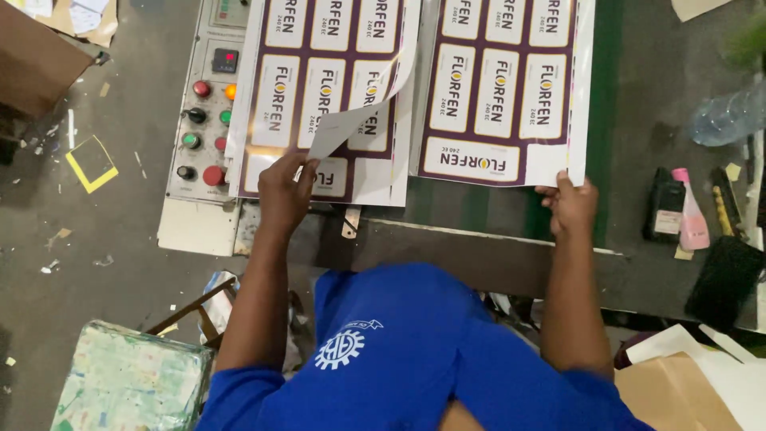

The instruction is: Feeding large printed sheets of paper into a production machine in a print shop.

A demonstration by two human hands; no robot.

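Left grip (286,191) lifting white sheet corner (351,120), right grip (570,206) — purple-and-white label sheet (503,88)

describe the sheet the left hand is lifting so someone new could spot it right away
Start at the grey control panel with red and green buttons, left of the work surface. The printed label sheet lies right beside it, purple with rows of white labels. Unlike the flat sheet under the right hand, its white lower edge curls up above the left hand.
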